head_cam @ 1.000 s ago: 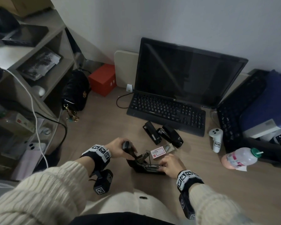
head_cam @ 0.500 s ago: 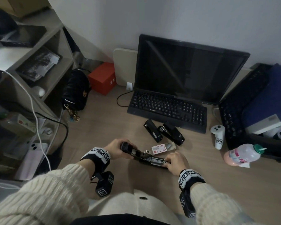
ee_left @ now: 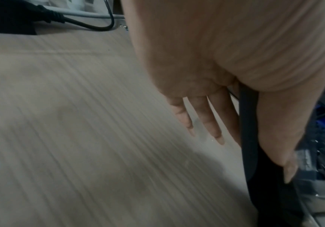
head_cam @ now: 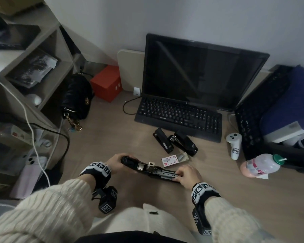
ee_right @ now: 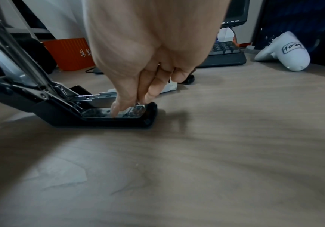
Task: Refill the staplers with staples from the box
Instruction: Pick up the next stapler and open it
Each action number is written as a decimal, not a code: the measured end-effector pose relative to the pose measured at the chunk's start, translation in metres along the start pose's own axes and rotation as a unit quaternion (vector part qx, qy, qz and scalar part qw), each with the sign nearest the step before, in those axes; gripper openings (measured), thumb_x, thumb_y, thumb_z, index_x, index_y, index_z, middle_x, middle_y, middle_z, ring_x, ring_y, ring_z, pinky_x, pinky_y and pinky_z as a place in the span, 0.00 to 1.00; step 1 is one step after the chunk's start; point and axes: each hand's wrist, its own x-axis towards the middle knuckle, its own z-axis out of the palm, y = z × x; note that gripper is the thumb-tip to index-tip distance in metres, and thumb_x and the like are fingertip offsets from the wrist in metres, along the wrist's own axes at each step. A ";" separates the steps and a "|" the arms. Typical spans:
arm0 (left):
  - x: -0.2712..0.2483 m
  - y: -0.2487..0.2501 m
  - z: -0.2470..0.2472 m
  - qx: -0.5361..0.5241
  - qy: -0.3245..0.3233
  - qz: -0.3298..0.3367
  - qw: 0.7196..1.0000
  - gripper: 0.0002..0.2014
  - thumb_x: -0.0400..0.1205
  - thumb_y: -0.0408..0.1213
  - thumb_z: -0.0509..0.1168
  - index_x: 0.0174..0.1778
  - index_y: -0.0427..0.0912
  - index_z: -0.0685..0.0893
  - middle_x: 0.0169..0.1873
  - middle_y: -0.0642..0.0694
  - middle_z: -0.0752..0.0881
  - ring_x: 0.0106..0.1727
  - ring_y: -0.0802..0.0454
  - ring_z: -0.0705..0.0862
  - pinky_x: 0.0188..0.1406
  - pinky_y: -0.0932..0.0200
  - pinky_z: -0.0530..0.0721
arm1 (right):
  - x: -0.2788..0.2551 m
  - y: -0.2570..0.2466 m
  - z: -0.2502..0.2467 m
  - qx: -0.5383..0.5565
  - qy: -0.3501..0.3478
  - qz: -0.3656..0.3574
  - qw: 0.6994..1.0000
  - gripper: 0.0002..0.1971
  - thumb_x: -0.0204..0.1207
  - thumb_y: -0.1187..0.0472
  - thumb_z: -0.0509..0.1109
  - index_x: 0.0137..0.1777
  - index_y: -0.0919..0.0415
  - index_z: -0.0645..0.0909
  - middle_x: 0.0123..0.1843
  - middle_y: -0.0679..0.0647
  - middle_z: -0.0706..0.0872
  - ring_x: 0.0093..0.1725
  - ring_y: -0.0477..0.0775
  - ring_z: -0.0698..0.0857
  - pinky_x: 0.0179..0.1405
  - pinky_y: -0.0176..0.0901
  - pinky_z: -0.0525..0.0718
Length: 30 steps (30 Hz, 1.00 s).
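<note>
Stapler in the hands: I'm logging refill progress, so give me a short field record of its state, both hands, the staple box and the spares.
stapler: hinged open on the desk, metal staple channel exposed
left hand: grips the lifted top arm
right hand: fingertips pinch at the channel's front end
staple box: open, just beyond the stapler
spare staplers: two, closed, near the keyboard

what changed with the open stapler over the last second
The left hand swung the stapler's top back and down, from nearly upright to almost flat, and keeps gripping it. The right hand stays at the front end, its fingers down in the metal channel. The two other staplers and the staple box have not moved.
</note>
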 end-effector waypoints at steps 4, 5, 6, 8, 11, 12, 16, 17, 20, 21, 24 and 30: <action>0.001 -0.002 -0.011 0.026 -0.072 -0.033 0.996 0.33 0.56 0.45 0.86 0.59 0.51 0.90 0.53 0.50 0.92 0.55 0.57 0.88 0.62 0.61 0.83 | 0.002 0.004 -0.007 0.021 -0.037 -0.019 0.999 0.15 0.66 0.43 0.79 0.47 0.51 0.86 0.42 0.42 0.80 0.46 0.45 0.79 0.44 0.35 0.73; 0.001 -0.001 -0.014 0.025 -0.090 -0.052 0.994 0.36 0.53 0.51 0.86 0.61 0.53 0.89 0.54 0.52 0.92 0.55 0.57 0.88 0.61 0.61 0.83 | 0.002 0.004 -0.011 0.027 -0.051 -0.030 0.998 0.16 0.66 0.42 0.79 0.46 0.51 0.86 0.41 0.41 0.79 0.45 0.44 0.79 0.44 0.35 0.74; 0.000 0.000 -0.018 0.024 -0.106 -0.067 0.992 0.38 0.52 0.56 0.86 0.61 0.56 0.88 0.53 0.54 0.91 0.53 0.58 0.88 0.57 0.63 0.82 | 0.003 0.005 -0.015 0.033 -0.060 -0.047 0.997 0.16 0.66 0.40 0.77 0.44 0.50 0.85 0.40 0.40 0.79 0.44 0.44 0.79 0.44 0.35 0.74; -0.002 0.009 -0.024 0.016 -0.121 -0.083 0.989 0.36 0.57 0.58 0.82 0.63 0.59 0.86 0.52 0.55 0.91 0.48 0.59 0.85 0.46 0.64 0.78 | 0.003 0.007 -0.024 0.045 -0.061 -0.061 0.995 0.18 0.71 0.34 0.70 0.40 0.48 0.83 0.40 0.41 0.81 0.43 0.43 0.80 0.44 0.38 0.77; -0.004 0.029 -0.026 -0.074 -0.092 -0.092 0.989 0.33 0.63 0.56 0.78 0.66 0.55 0.83 0.59 0.53 0.89 0.62 0.56 0.85 0.52 0.64 0.80 | 0.010 0.012 -0.036 0.023 -0.013 -0.037 0.999 0.18 0.81 0.39 0.58 0.49 0.49 0.84 0.50 0.47 0.86 0.48 0.49 0.84 0.46 0.43 0.80; -0.003 0.036 -0.024 -0.103 -0.085 -0.086 0.987 0.36 0.62 0.58 0.79 0.67 0.52 0.83 0.60 0.52 0.89 0.64 0.55 0.85 0.56 0.62 0.81 | 0.014 0.014 -0.038 0.005 0.002 -0.031 1.000 0.16 0.83 0.43 0.57 0.54 0.49 0.84 0.55 0.48 0.85 0.51 0.51 0.84 0.48 0.44 0.80; 0.012 0.056 -0.013 -0.099 -0.052 -0.063 0.992 0.28 0.77 0.59 0.68 0.66 0.43 0.84 0.58 0.47 0.90 0.62 0.52 0.86 0.70 0.52 0.77 | 0.028 0.013 -0.037 -0.077 0.012 -0.029 0.997 0.14 0.84 0.51 0.58 0.65 0.45 0.79 0.64 0.47 0.80 0.56 0.54 0.84 0.47 0.44 0.82; 0.016 0.060 -0.010 -0.092 -0.049 -0.060 0.993 0.30 0.75 0.62 0.66 0.65 0.43 0.85 0.56 0.48 0.91 0.61 0.52 0.87 0.69 0.51 0.78 | 0.030 0.011 -0.036 -0.096 0.014 -0.029 0.995 0.13 0.83 0.52 0.59 0.65 0.44 0.79 0.63 0.46 0.79 0.55 0.53 0.84 0.45 0.44 0.81; 0.024 0.069 -0.005 -0.067 -0.061 -0.070 0.993 0.35 0.68 0.67 0.63 0.63 0.45 0.86 0.53 0.51 0.92 0.58 0.52 0.88 0.62 0.52 0.77 | 0.040 0.008 -0.031 -0.135 0.015 -0.027 0.990 0.14 0.81 0.53 0.60 0.65 0.41 0.79 0.62 0.47 0.79 0.56 0.52 0.84 0.44 0.44 0.80; 0.026 0.071 -0.003 -0.059 -0.067 -0.070 0.994 0.32 0.72 0.64 0.63 0.63 0.44 0.86 0.53 0.50 0.92 0.58 0.51 0.88 0.62 0.52 0.77 | 0.043 0.009 -0.030 -0.143 0.014 -0.027 0.989 0.15 0.81 0.54 0.61 0.65 0.41 0.79 0.61 0.47 0.79 0.55 0.52 0.84 0.44 0.44 0.80; 0.028 0.075 0.004 -0.044 -0.089 -0.069 0.993 0.19 0.87 0.50 0.59 0.62 0.40 0.85 0.51 0.47 0.91 0.51 0.53 0.89 0.52 0.58 0.81 | 0.052 0.012 -0.025 -0.170 0.001 -0.040 0.985 0.14 0.81 0.54 0.62 0.64 0.42 0.80 0.59 0.48 0.79 0.54 0.51 0.83 0.41 0.41 0.75; 0.034 0.070 0.011 -0.065 -0.096 -0.075 0.990 0.15 0.89 0.38 0.57 0.62 0.32 0.83 0.45 0.43 0.90 0.38 0.58 0.89 0.35 0.72 0.81 | 0.065 0.020 -0.021 -0.192 -0.035 -0.053 0.979 0.11 0.82 0.53 0.63 0.61 0.48 0.81 0.56 0.50 0.78 0.54 0.53 0.83 0.35 0.40 0.69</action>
